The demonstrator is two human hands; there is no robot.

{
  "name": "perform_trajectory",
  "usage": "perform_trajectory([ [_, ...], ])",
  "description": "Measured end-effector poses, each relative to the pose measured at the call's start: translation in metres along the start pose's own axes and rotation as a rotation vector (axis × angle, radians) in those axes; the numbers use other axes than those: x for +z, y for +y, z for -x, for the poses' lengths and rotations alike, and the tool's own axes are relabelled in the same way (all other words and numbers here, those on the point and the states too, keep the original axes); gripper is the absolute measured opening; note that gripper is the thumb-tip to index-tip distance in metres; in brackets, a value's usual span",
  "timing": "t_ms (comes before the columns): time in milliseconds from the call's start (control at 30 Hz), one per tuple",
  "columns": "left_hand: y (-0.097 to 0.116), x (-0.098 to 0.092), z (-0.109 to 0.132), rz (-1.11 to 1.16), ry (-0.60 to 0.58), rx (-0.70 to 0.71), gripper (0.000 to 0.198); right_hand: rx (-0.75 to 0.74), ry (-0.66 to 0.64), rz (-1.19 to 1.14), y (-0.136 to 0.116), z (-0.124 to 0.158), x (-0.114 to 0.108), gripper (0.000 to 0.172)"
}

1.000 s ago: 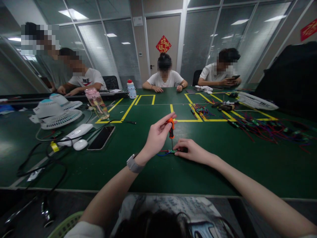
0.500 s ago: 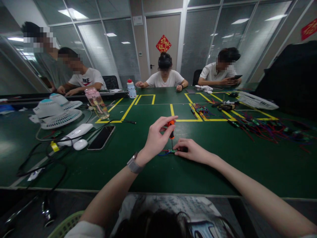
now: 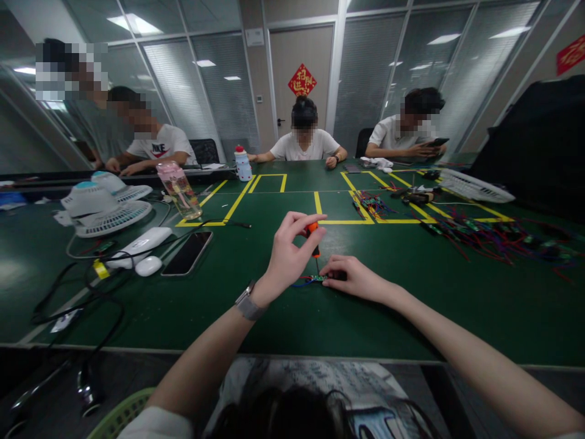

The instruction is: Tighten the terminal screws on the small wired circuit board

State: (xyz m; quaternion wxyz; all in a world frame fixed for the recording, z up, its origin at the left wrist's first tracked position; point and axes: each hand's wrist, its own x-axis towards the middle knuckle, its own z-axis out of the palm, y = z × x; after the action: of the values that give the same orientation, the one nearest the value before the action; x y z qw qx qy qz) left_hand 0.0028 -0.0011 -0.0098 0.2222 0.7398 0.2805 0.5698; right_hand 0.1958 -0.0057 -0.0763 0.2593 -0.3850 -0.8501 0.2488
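My left hand is closed around the orange and black handle of a screwdriver, which stands nearly upright. Its thin shaft points down to a small green circuit board flat on the table. Whether the tip touches a screw is too small to tell. Red and blue wires run from the board's left end. My right hand pinches the board's right end with its fingertips and rests on the table.
Left of my hands lie a phone, a white case, cables, white fans and a pink bottle. A heap of wired boards spreads at the right, with a smaller pile farther back. Several people sit or stand around the table.
The left fingers have shifted slightly on the screwdriver, which leans a little differently. My right hand and the board stay put. The person opposite has lowered a hand at the left.
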Motion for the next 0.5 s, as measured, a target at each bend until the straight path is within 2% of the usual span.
perform_trajectory([
  [100,-0.0013,0.0009,0.0004,0.15,-0.058,-0.044,0.031,-0.001,-0.005,-0.002,-0.0002,-0.0001,-0.0003,0.017],
  [200,-0.0019,0.0024,0.0015,0.235,-0.084,-0.084,0.031,-0.005,-0.001,0.002,-0.0009,-0.0004,-0.0003,0.016],
  [367,0.0015,0.0002,0.0006,0.016,-0.033,-0.02,0.019,-0.002,-0.001,0.008,-0.0018,-0.0006,0.0001,0.016],
  [500,0.0031,-0.0037,-0.003,0.029,-0.051,-0.001,0.027,0.006,-0.001,0.011,-0.0019,-0.0004,-0.0002,0.016],
])
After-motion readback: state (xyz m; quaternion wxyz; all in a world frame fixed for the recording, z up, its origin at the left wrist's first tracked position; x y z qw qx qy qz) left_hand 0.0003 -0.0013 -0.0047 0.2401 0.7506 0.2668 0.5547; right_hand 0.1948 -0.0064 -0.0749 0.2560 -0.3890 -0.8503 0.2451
